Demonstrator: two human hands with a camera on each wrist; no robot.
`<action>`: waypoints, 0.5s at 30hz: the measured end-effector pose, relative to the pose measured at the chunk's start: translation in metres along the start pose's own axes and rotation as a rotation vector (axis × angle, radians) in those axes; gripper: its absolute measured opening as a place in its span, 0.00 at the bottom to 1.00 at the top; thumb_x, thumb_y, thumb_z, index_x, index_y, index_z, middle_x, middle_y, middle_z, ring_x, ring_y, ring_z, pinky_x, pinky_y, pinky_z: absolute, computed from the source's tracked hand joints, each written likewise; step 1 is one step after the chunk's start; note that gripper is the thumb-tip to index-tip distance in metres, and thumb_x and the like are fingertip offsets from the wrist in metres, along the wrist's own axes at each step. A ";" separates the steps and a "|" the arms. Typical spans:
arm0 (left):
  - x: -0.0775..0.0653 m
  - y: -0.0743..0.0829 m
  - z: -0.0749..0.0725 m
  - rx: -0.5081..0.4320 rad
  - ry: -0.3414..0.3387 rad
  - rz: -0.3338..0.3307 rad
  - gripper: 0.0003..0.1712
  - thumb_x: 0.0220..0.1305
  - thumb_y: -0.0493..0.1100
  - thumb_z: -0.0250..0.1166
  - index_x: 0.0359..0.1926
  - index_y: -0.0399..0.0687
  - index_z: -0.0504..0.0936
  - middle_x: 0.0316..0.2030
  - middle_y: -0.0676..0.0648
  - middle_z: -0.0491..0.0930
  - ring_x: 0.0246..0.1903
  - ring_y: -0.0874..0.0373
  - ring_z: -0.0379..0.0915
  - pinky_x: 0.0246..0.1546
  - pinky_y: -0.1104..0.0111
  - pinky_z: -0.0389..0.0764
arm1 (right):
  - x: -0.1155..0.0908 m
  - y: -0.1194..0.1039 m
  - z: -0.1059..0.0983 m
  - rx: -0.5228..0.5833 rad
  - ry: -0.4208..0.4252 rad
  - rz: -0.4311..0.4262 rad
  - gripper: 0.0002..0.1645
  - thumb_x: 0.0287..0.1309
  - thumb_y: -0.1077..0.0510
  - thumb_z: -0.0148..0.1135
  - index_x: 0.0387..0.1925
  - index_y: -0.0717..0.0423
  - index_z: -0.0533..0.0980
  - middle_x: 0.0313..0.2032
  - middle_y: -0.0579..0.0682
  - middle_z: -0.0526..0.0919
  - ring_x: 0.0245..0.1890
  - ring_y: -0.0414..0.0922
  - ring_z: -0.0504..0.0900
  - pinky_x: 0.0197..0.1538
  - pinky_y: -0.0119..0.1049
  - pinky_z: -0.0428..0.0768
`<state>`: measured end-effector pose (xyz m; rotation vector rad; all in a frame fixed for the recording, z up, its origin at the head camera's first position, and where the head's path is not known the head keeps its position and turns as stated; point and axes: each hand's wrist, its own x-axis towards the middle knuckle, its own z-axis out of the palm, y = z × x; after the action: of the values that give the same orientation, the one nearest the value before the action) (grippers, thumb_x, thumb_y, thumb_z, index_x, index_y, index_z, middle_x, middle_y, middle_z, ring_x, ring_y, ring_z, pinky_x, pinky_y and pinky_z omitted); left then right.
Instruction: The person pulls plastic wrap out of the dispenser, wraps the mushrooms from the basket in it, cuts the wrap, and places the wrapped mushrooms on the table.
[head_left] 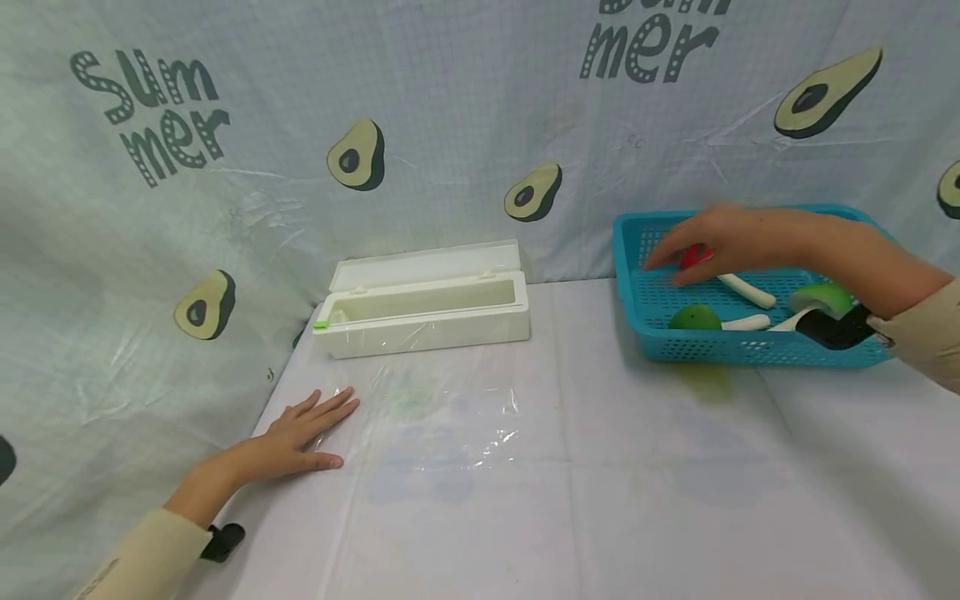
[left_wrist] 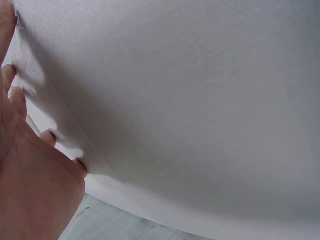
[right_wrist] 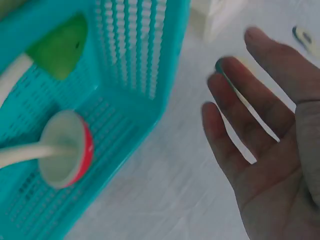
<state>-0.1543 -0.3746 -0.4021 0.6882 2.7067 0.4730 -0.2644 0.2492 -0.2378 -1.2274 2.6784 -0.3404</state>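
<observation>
Behind tbl (head_left: 637,517), bskt (head_left: 765,348): avocado-print cloth (head_left: 450,83)

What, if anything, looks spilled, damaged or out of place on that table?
A yellow-green patch discolours the white cloth just in front of the blue basket; it looks like a stain, though a print showing through is possible.

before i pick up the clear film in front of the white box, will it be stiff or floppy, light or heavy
The clear film is probably floppy: its glinting surface lies wrinkled on the white cloth. It is likely very light for its spread, as it looks thin enough for the cloth to show through.
</observation>
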 end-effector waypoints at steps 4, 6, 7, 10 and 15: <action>0.001 0.001 0.000 0.004 -0.001 -0.002 0.49 0.63 0.61 0.69 0.78 0.52 0.59 0.79 0.40 0.50 0.73 0.20 0.37 0.60 0.21 0.40 | -0.004 0.036 -0.008 0.086 -0.139 0.044 0.24 0.64 0.53 0.70 0.61 0.50 0.79 0.55 0.46 0.85 0.51 0.37 0.82 0.50 0.32 0.82; 0.001 0.001 -0.001 0.003 -0.001 -0.005 0.49 0.63 0.61 0.69 0.79 0.53 0.59 0.79 0.42 0.50 0.73 0.20 0.36 0.61 0.21 0.40 | -0.004 0.052 -0.009 0.157 -0.240 0.077 0.27 0.66 0.53 0.68 0.64 0.55 0.77 0.57 0.51 0.84 0.55 0.44 0.82 0.51 0.32 0.82; 0.000 0.001 -0.001 0.005 0.000 0.000 0.49 0.63 0.62 0.69 0.79 0.53 0.59 0.79 0.42 0.50 0.73 0.20 0.37 0.61 0.21 0.40 | -0.004 0.059 -0.009 0.200 -0.295 0.099 0.29 0.66 0.54 0.68 0.65 0.58 0.75 0.59 0.54 0.82 0.58 0.49 0.81 0.51 0.32 0.82; -0.001 0.000 -0.001 0.005 0.004 0.008 0.49 0.63 0.61 0.69 0.79 0.53 0.59 0.79 0.43 0.50 0.73 0.20 0.37 0.61 0.21 0.40 | -0.002 0.079 -0.002 0.349 -0.450 0.165 0.34 0.67 0.55 0.67 0.69 0.64 0.69 0.64 0.65 0.75 0.64 0.63 0.74 0.54 0.34 0.82; -0.002 -0.001 0.001 -0.012 0.008 0.015 0.49 0.63 0.60 0.69 0.79 0.53 0.58 0.80 0.44 0.49 0.73 0.20 0.36 0.60 0.21 0.39 | 0.000 0.096 0.015 0.486 -0.569 0.230 0.42 0.68 0.56 0.66 0.75 0.67 0.58 0.69 0.74 0.63 0.68 0.72 0.63 0.61 0.46 0.80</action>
<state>-0.1524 -0.3768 -0.4030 0.7049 2.7063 0.4961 -0.3299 0.3081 -0.2788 -0.7231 2.0515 -0.4828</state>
